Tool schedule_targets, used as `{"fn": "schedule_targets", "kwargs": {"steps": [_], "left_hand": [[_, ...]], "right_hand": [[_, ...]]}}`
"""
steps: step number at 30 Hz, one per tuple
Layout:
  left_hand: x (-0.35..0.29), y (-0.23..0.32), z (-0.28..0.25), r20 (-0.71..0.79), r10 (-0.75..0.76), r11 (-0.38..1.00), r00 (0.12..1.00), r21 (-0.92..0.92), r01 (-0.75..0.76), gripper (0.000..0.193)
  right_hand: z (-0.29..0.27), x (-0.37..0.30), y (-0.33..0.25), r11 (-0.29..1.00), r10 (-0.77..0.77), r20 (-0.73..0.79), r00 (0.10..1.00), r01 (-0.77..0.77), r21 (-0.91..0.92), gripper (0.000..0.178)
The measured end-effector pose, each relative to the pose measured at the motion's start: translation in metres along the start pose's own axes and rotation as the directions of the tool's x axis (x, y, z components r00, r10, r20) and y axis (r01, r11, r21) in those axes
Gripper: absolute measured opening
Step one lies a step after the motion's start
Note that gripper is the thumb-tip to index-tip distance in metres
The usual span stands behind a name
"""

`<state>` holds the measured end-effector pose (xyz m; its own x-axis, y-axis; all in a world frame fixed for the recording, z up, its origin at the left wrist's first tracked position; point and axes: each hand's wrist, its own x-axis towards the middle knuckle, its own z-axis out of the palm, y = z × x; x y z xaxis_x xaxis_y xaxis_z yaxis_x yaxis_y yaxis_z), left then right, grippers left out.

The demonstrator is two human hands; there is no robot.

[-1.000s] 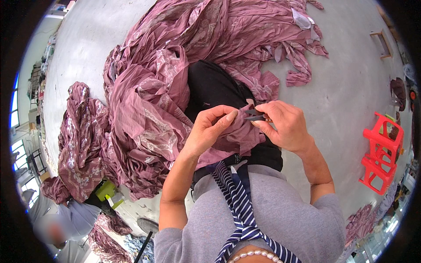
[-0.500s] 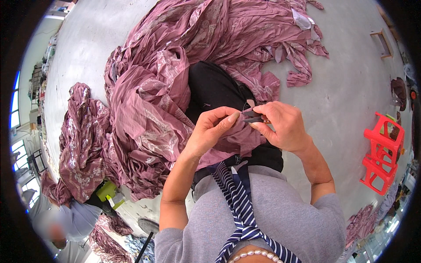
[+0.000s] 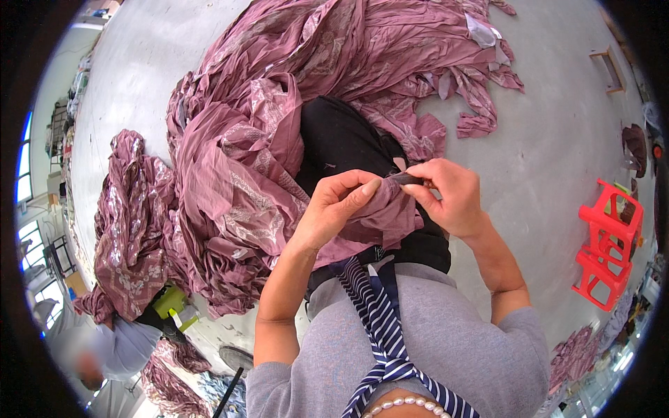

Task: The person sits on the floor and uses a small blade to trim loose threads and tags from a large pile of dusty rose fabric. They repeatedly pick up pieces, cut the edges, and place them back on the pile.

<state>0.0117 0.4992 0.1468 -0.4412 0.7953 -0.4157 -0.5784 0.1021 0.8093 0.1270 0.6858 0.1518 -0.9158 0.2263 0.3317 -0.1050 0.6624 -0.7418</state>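
At centre, left hand [image 3: 334, 212] and right hand [image 3: 446, 198] pinch mauve cloth [image 3: 380, 216]; pile [image 3: 279, 139] at 11 o'clock. Soft, light, limp; grip the edge.

A mauve, patterned fabric [image 3: 362, 209] sits bunched at the frame's centre, one fold pinched taut and the rest draping down. A small dark tool [image 3: 406, 179], mostly hidden, lies level against the fold's upper edge.
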Motion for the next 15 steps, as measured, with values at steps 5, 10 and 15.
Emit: {"fn": "schedule_targets", "kwargs": {"steps": [5, 10, 15], "left_hand": [[-0.001, -0.002, 0.001, -0.016, 0.014, 1.0, 1.0, -0.027, -0.014, 0.016], [0.0, -0.002, 0.004, 0.036, 0.096, 0.98, 0.995, 0.171, -0.1, 0.017], [0.0, -0.002, 0.005, 0.015, 0.151, 0.942, 0.988, 0.301, -0.149, 0.018]], "right_hand": [[-0.005, 0.003, -0.005, 0.954, 0.223, -0.032, 0.974, -0.212, 0.212, 0.029], [-0.007, 0.014, -0.011, 0.784, 0.371, 0.265, 0.89, -0.453, 0.425, 0.022], [0.005, 0.016, 0.007, 0.716, 0.429, 0.203, 0.88, -0.468, 0.518, 0.014]]}}
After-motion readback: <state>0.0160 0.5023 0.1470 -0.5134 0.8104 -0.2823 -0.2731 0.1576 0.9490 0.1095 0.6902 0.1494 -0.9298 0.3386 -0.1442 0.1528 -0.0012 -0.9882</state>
